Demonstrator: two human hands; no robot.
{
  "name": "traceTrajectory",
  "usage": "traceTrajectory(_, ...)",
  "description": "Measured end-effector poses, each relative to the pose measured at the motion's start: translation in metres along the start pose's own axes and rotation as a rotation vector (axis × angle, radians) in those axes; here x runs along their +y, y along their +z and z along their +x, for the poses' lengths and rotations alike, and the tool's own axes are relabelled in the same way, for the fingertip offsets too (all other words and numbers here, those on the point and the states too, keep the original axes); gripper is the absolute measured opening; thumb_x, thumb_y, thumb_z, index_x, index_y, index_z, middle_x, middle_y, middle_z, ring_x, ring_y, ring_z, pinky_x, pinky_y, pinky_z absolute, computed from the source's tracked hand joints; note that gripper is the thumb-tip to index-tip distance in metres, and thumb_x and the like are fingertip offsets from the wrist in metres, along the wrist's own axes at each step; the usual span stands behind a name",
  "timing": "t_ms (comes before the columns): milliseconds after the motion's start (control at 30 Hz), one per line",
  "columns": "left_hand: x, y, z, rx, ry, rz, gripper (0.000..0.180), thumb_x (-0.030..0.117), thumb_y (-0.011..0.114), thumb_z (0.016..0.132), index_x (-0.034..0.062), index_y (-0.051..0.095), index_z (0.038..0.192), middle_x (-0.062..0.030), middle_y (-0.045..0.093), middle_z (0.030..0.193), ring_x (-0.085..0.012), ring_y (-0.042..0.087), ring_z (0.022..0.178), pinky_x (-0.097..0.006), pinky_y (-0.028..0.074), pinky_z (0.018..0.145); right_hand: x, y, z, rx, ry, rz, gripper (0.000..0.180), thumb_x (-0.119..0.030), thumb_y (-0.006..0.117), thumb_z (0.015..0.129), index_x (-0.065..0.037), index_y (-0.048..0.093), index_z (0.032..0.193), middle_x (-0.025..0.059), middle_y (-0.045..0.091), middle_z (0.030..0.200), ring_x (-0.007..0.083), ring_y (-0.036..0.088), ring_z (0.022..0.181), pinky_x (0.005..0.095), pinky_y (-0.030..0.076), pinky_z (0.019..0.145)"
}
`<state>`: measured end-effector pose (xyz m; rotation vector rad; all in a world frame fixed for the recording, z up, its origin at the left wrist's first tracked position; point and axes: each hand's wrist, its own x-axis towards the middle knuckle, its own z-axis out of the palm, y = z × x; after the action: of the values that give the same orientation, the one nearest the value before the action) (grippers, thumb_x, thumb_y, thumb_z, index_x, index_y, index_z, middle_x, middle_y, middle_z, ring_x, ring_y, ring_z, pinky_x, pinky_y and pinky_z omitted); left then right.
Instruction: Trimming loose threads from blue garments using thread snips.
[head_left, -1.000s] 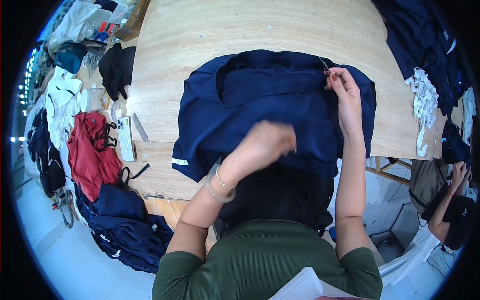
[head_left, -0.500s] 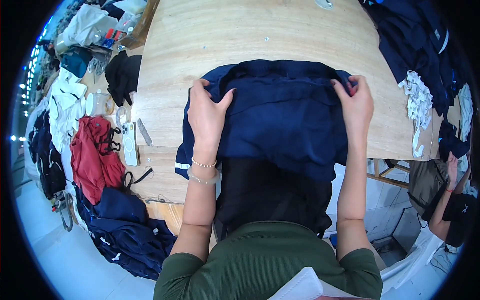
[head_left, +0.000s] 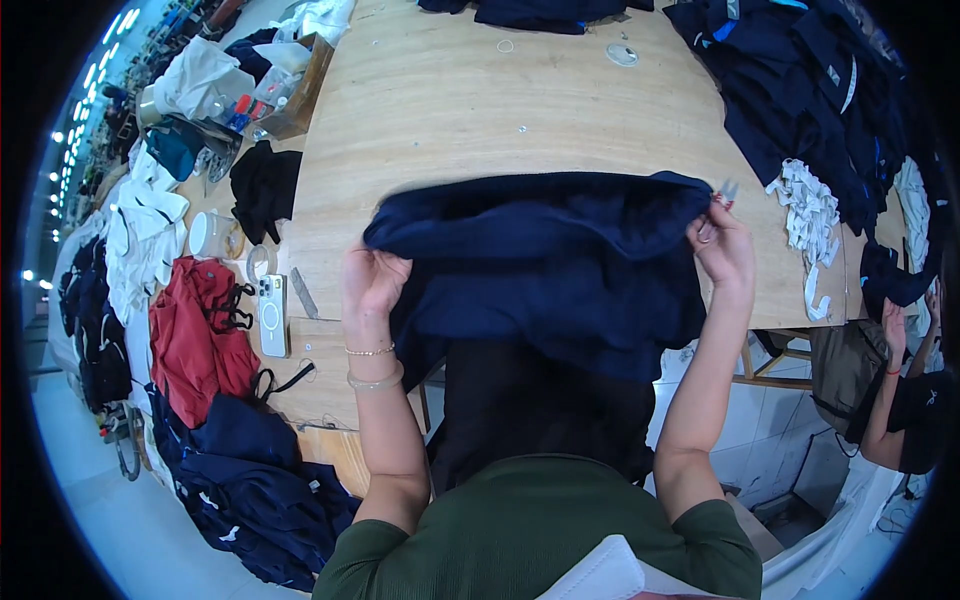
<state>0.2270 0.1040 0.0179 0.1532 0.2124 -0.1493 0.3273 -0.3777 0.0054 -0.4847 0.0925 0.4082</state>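
Both hands now gripping the navy garment (head_left: pixel 545 265) at its far edge, stretched between them over the near edge of the wooden worktop (head_left: pixel 480 110). Left hand (head_left: pixel 372 283) closed on the left corner, fingers curled into the fabric; right hand (head_left: pixel 722 245) closed on the right corner, with what looks like a small pair of snips (head_left: pixel 727 190) sticking up from the fingers.

Delta vs 0.5 s ago: hands were flat-ish on top of the garment, closer together. Now spread wider, corners pinched and pulled outward, and the far edge is rolled or folded over toward the person. One second ago the left hand was mid-garment and only the right was at the far corner.

Lower part of the garment hangs off the worktop edge between the forearms, over black fabric below.

Left of the left hand: white phone (head_left: pixel 272 315) on the worktop, red garment (head_left: pixel 195 335) beyond it. Right of the right hand: white fabric strips (head_left: pixel 808 215), then a dark garment pile (head_left: pixel 800 80).
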Motion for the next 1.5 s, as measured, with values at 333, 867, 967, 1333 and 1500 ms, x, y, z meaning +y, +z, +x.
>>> traceTrajectory(333,0.057,-0.021,-0.015,0.019,0.088,0.044,0.023,0.019,0.053,0.097,0.0007,0.065,0.102,-0.0154,0.069,0.1,-0.0267,0.067,0.096,-0.045,0.053,0.092,-0.033,0.023,-0.018,0.195,-0.034,-0.031,0.012,-0.007,0.054,0.095,-0.003,0.062,0.103,0.0096,0.068,0.099,0.0191,0.067,0.092,0.0329,0.054,0.082)
traceTrajectory(867,-0.031,-0.014,0.047,0.697,0.714,1.719,0.021,0.014,0.057,0.094,-0.0035,0.062,0.083,-0.0028,0.05,0.063,-0.011,0.044,0.058,-0.029,0.037,0.055,0.055,0.022,0.026,0.51,-0.421,-1.191,0.009,-0.003,0.051,0.091,-0.001,0.055,0.099,0.0057,0.059,0.094,0.0143,0.055,0.091,0.0266,0.041,0.088)
traceTrajectory(967,-0.055,0.03,0.032,0.646,1.235,1.908,0.012,0.01,0.058,0.093,-0.0014,0.063,0.092,-0.0113,0.061,0.078,-0.0196,0.057,0.068,-0.031,0.046,0.065,0.054,0.035,0.018,0.539,-0.529,-1.532,0.009,-0.002,0.049,0.092,0.0,0.055,0.099,0.006,0.06,0.092,0.0155,0.056,0.087,0.0266,0.044,0.083)
traceTrajectory(1333,-0.185,0.043,0.024,-0.061,0.846,2.09,0.04,0.004,0.08,0.07,-0.0013,0.062,0.105,-0.0098,0.05,0.092,-0.0221,0.053,0.074,-0.03,0.047,0.066,0.096,0.097,-0.019,0.227,-0.393,-1.041,0.012,-0.004,0.047,0.097,-0.001,0.054,0.105,0.0028,0.056,0.078,0.0055,0.044,0.062,0.0192,0.036,0.057)
traceTrajectory(1500,-0.189,0.038,0.038,0.001,0.836,2.139,0.035,0.007,0.079,0.072,-0.0032,0.064,0.102,-0.0111,0.051,0.093,-0.0235,0.055,0.074,-0.032,0.049,0.068,0.097,0.093,-0.022,0.295,-0.312,-1.063,0.011,-0.005,0.048,0.096,-0.002,0.055,0.104,-0.0001,0.054,0.076,0.0043,0.045,0.065,0.0177,0.034,0.057)
